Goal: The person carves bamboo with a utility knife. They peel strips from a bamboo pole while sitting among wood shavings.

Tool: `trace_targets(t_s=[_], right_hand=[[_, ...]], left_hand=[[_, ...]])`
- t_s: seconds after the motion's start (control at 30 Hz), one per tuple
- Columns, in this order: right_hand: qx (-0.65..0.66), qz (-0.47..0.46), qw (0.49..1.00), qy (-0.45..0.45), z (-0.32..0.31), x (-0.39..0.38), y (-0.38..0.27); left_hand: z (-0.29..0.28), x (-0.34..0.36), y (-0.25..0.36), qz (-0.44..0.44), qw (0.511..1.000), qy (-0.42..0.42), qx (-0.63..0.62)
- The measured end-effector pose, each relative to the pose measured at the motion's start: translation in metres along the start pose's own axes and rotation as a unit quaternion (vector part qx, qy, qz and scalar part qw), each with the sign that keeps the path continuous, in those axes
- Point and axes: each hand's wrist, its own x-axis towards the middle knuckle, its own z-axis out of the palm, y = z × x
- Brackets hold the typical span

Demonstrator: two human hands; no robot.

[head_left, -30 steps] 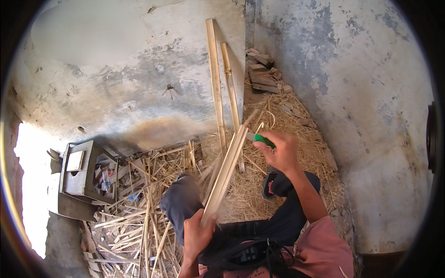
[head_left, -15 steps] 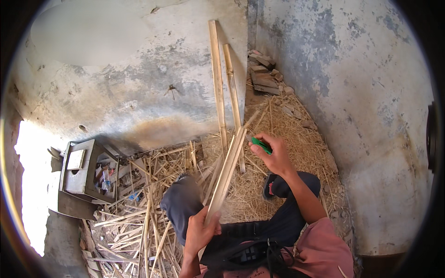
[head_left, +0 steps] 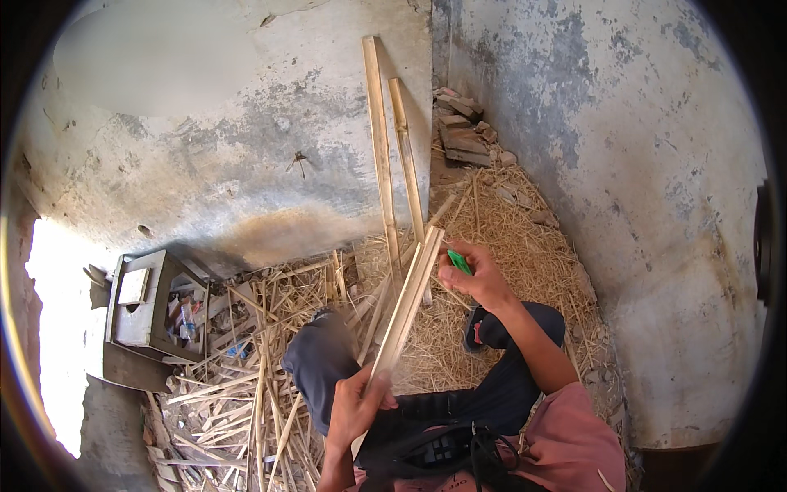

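A pale split bamboo strip (head_left: 407, 299) slants up and away from my lap. Its near end is gripped by my left hand (head_left: 354, 403), closed around it above my thigh. Close to the strip's far end, my right hand (head_left: 482, 277) is closed on a green-handled utility knife (head_left: 459, 261). Fingers and the strip's edge hide much of the blade, so I cannot tell whether it touches the wood. My bent legs (head_left: 324, 361) lie under and beside the strip.
Two longer bamboo strips (head_left: 380, 148) lean on the stained wall (head_left: 205, 164). Shavings (head_left: 525, 246) cover the floor to the right, and loose cut strips (head_left: 221, 418) pile up at left. A wooden box (head_left: 156, 299) holding a plastic bottle stands beyond them. Bricks (head_left: 466, 143) lie in the far corner.
The strip has turned slightly, showing more of its grooved face. My right hand has shifted slightly, and the green knife handle now sits more upright. My left hand keeps its hold.
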Motion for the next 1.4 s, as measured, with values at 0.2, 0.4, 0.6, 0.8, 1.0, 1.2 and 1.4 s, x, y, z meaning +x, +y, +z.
trace_targets(t_s=[0.2, 0.4, 0.6, 0.8, 1.0, 1.2, 1.4], right_hand=[[0.053, 0.036, 0.998, 0.018, 0.020, -0.001, 0.012], [0.023, 0.053, 0.998, 0.037, 0.026, 0.000, 0.017], [0.032, 0.000, 0.999, 0.025, 0.027, 0.000, 0.026], [-0.002, -0.027, 0.999, 0.027, 0.020, -0.001, 0.037], [-0.017, -0.059, 0.998, 0.035, 0.021, -0.001, 0.037], [-0.017, -0.033, 0.999, 0.039, 0.031, -0.003, 0.026], [-0.155, -0.038, 0.987, -0.006, 0.029, -0.009, 0.015]], left_hand=[[-0.003, 0.005, -0.010, 0.018, 0.999, 0.005, 0.041], [0.007, 0.015, 0.012, 0.077, 0.993, 0.072, 0.058], [0.015, 0.030, 0.007, 0.086, 0.993, 0.076, -0.009], [0.023, 0.026, 0.017, 0.048, 0.994, 0.081, -0.060], [0.024, 0.024, 0.018, 0.048, 0.994, 0.085, -0.055], [0.017, 0.027, 0.010, 0.078, 0.994, 0.046, -0.058], [0.018, 0.035, 0.031, 0.081, 0.996, 0.031, 0.013]])
